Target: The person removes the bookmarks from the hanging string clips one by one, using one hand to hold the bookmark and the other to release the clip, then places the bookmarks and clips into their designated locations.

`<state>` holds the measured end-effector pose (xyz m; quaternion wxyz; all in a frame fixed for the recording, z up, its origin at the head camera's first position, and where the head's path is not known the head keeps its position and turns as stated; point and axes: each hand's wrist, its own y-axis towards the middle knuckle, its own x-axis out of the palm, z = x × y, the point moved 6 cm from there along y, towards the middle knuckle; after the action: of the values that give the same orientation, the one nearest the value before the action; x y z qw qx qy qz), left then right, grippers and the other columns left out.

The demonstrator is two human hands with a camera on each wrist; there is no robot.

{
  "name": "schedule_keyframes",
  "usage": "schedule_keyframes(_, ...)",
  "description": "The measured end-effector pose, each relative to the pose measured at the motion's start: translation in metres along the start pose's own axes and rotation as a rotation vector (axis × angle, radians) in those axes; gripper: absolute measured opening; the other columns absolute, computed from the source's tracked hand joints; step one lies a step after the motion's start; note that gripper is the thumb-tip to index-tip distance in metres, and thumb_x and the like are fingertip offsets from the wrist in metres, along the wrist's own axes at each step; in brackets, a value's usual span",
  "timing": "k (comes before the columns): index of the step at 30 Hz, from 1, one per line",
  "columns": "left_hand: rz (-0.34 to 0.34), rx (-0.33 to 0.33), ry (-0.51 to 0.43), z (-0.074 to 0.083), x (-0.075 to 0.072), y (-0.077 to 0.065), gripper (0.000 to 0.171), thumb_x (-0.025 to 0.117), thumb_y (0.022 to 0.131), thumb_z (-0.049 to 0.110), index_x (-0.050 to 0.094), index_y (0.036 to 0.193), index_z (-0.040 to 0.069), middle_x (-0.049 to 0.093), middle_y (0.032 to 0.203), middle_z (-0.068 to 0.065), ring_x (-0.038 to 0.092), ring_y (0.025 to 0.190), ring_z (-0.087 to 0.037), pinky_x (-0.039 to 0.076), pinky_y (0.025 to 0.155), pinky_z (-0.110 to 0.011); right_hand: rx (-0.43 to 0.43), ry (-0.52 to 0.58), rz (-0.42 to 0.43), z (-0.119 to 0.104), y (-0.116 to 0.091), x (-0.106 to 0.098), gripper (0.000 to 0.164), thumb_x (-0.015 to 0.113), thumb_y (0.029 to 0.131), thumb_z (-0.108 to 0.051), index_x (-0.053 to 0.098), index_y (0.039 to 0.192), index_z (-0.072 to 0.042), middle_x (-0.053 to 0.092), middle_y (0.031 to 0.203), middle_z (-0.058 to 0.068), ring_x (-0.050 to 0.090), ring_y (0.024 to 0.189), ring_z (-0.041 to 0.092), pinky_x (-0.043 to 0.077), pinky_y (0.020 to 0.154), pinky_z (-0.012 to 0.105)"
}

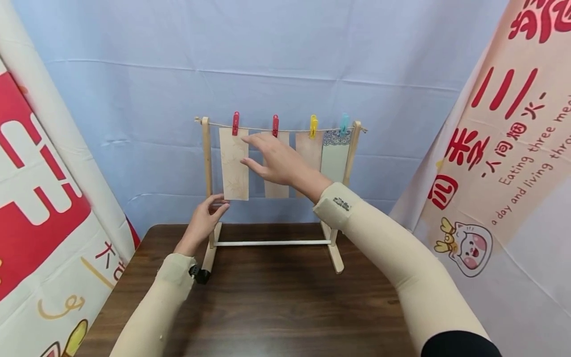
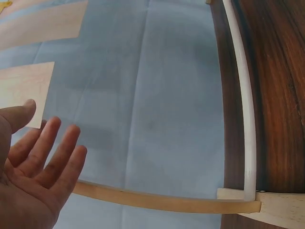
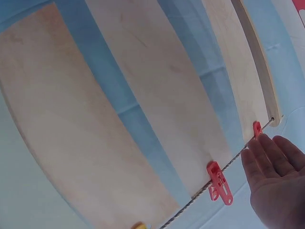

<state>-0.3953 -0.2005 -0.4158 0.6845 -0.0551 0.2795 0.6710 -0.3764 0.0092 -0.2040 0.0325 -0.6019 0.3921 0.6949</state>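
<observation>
My left hand (image 1: 207,220) is at the lower corner of the leftmost hanging paper card (image 1: 234,166), thumb and fingers bent loosely apart. In the left wrist view that card's corner (image 2: 28,90) lies between the thumb and the index finger, the thumb overlapping it. My right hand (image 1: 278,158) is raised beside the same card's upper part, fingers extended and thumb spread, holding nothing. It partly hides the second card (image 1: 277,191). A red clothespin (image 1: 235,124) fastens the leftmost card to the cord, and another red clothespin (image 3: 219,183) holds the second.
The cord spans a wooden frame (image 1: 206,158) with a white lower bar (image 1: 272,243). A yellow clothespin (image 1: 314,127) and a light blue clothespin (image 1: 344,124) hold a pinkish card (image 1: 309,148) and a pale green patterned card (image 1: 335,158). The frame stands on a dark wooden table (image 1: 285,307).
</observation>
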Motion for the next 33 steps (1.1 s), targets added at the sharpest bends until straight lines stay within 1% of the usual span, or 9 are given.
schedule_keyframes(5,0.024,0.004,0.003,0.000,-0.004,0.000,0.048,0.064,0.110,0.034,0.058,0.149,0.007,0.067,0.140,-0.018,0.068,0.122,-0.037,0.056,0.099,-0.055,0.010,0.009,0.004,0.000,0.008,-0.003,0.060,0.065,0.109,-0.037,0.051,0.158,-0.004,0.057,0.157,0.013,0.050,0.148,0.030,0.038,0.125,0.044)
schedule_keyframes(11,0.044,0.015,0.018,0.001,-0.005,-0.002,0.038,0.065,0.110,0.033,0.064,0.138,0.007,0.072,0.130,-0.017,0.072,0.109,-0.033,0.055,0.085,-0.044,0.011,0.032,0.013,0.002,0.014,-0.004,0.059,0.066,0.109,-0.036,0.053,0.157,-0.004,0.058,0.155,0.013,0.051,0.147,0.029,0.038,0.125,0.042)
schedule_keyframes(16,0.053,0.016,0.016,0.002,-0.007,-0.002,0.034,0.065,0.110,0.034,0.067,0.132,0.008,0.076,0.121,-0.015,0.072,0.105,-0.031,0.053,0.081,-0.039,-0.010,0.020,0.054,0.002,0.021,-0.006,0.057,0.067,0.108,-0.034,0.055,0.154,-0.003,0.060,0.152,0.014,0.052,0.145,0.029,0.040,0.124,0.042)
schedule_keyframes(19,0.070,0.019,0.020,0.003,-0.008,-0.002,0.034,0.064,0.110,0.036,0.068,0.128,0.008,0.078,0.116,-0.015,0.071,0.101,-0.030,0.052,0.078,-0.038,0.002,0.012,0.074,0.003,0.025,-0.009,0.058,0.068,0.108,-0.033,0.054,0.155,-0.002,0.059,0.152,0.015,0.051,0.146,0.029,0.039,0.124,0.040)
schedule_keyframes(22,0.081,0.022,0.026,0.003,-0.009,-0.001,0.032,0.064,0.110,0.036,0.068,0.125,0.008,0.078,0.114,-0.015,0.070,0.096,-0.029,0.051,0.074,-0.038,0.026,0.011,0.075,0.005,0.028,-0.010,0.060,0.067,0.108,-0.034,0.051,0.156,-0.001,0.057,0.154,0.016,0.049,0.147,0.029,0.037,0.125,0.039)
schedule_keyframes(26,0.091,0.023,0.025,0.001,-0.010,-0.001,0.031,0.065,0.110,0.036,0.069,0.124,0.008,0.079,0.113,-0.015,0.071,0.095,-0.028,0.052,0.074,-0.037,0.059,0.015,0.066,0.009,0.034,-0.010,0.064,0.065,0.109,-0.036,0.048,0.158,0.001,0.054,0.158,0.018,0.046,0.150,0.031,0.034,0.127,0.039)
schedule_keyframes(30,0.095,0.030,0.014,0.000,-0.010,-0.001,0.033,0.064,0.110,0.037,0.069,0.125,0.008,0.079,0.113,-0.015,0.072,0.098,-0.028,0.052,0.077,-0.037,0.089,0.051,0.074,0.012,0.040,-0.011,0.066,0.067,0.108,-0.036,0.046,0.159,0.000,0.053,0.159,0.018,0.046,0.151,0.032,0.033,0.128,0.040)
schedule_keyframes(33,0.100,0.036,0.006,0.001,-0.010,-0.002,0.033,0.064,0.110,0.037,0.069,0.125,0.008,0.078,0.113,-0.014,0.073,0.098,-0.029,0.053,0.078,-0.037,0.127,0.083,0.063,0.015,0.044,-0.011,0.069,0.067,0.108,-0.037,0.043,0.161,0.000,0.050,0.161,0.017,0.044,0.152,0.031,0.033,0.128,0.040)
